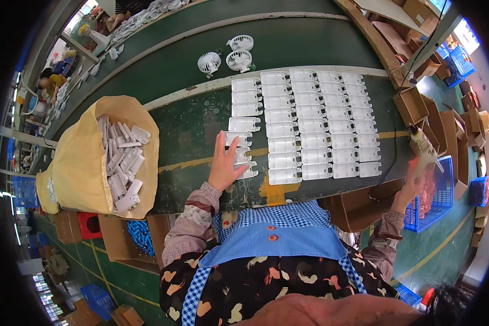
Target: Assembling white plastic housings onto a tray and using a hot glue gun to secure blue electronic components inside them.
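My left hand (224,167) rests with spread fingers on the white plastic casing pieces (239,139) of the leftmost column on the dark green table. Several columns of the same white casings (314,141) lie side by side to its right. Out at the table's right edge, my right hand (412,182) is blurred and closed around what looks like a hot glue gun (422,144). A pale stick pokes out of the gun's back end, and its dark tip points away from me.
A yellow sack (81,157) of loose white plastic parts stands at the left. Three small white fan heads (240,60) sit on the green belt beyond. Cardboard boxes (410,106) and a blue crate (443,195) are at the right. Below the table's left is a box of blue cylinders (140,236).
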A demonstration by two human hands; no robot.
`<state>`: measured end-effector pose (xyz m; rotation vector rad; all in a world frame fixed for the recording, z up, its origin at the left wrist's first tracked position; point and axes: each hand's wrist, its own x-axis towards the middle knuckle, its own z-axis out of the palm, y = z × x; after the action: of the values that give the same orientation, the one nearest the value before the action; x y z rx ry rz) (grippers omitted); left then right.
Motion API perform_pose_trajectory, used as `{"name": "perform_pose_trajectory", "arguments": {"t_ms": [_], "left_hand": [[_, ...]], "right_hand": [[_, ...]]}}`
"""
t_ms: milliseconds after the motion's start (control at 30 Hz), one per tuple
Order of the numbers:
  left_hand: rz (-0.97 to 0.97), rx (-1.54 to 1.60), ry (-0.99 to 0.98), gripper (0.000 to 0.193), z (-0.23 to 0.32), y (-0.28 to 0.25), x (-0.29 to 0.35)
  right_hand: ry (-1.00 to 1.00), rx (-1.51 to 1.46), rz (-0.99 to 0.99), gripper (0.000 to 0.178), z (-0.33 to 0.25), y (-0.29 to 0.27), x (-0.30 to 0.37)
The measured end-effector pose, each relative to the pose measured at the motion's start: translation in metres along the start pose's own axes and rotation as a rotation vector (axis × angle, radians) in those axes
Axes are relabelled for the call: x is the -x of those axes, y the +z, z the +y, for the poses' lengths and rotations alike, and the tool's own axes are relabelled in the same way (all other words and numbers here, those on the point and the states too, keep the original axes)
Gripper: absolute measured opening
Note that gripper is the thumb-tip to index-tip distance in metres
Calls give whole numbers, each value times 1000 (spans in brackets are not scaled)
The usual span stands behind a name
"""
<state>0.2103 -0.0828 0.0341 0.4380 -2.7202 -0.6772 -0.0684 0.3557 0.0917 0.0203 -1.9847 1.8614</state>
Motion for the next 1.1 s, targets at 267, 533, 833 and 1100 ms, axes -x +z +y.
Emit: {"name": "perform_pose_trajectory", "arguments": {"t_ms": [267, 533, 833, 1100], "left_hand": [[65, 35, 40, 83, 14, 24, -5], [25, 133, 27, 82, 27, 29, -10], [81, 276, -33, 79, 16, 15, -17], [120, 335, -87, 73, 7, 20, -45]], "right_hand": [[31, 41, -27, 26, 34, -27, -13], [43, 38, -18, 26, 35, -23, -11], [77, 57, 7, 27, 36, -23, -8], [107, 31, -18, 28, 21, -16, 0]]}}
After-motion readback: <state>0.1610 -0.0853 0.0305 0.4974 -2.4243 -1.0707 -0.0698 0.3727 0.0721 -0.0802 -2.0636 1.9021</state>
